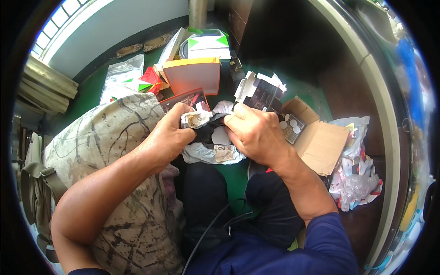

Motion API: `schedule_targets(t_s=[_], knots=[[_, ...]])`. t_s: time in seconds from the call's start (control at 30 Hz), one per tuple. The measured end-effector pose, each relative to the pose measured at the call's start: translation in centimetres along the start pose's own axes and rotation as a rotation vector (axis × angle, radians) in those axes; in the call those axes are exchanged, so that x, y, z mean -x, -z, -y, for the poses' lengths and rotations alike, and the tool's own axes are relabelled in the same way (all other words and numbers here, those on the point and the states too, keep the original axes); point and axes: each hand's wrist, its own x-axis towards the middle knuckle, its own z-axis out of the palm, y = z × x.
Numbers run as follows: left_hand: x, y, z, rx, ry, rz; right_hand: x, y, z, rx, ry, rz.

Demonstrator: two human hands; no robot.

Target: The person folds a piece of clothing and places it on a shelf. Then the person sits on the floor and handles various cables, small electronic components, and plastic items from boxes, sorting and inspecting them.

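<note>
My left hand (pixel 168 137) grips the crumpled left rim of a plastic mailer bag (pixel 199 154), white outside and black inside. The far edge of the bag's mouth is pinched by my right hand (pixel 257 132). Between the hands the mouth gapes, and a white rounded piece (pixel 220 136) shows in it; the rest of the contents is hidden. A printed label (pixel 224 153) is stuck to the near side. Right of my right hand, an opened cardboard box (pixel 321 146) holds a flat patterned item (pixel 295 132) with several white discs on it.
Beyond the hands lie a red box (pixel 206 99) with cords, an orange-edged box (pixel 192 77) and a torn black-and-white carton (pixel 263 92). A camouflage-patterned cloth surface (pixel 99 137) rises at left. Crumpled plastic bags (pixel 355 182) lie at right. A cable (pixel 209 227) crosses my lap.
</note>
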Motion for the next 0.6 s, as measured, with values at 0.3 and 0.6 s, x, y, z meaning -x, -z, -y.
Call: schedule_targets(t_s=[0.3,0.6], knots=[[0.3,0.4,-0.5,-0.026,0.123,0.013,-0.1,-0.6,0.1,-0.062,-0.065,0.002],[-0.1,0.7,0.3,0.032,0.082,0.083,-0.4,0.1,0.5,-0.293,-0.057,-0.081]])
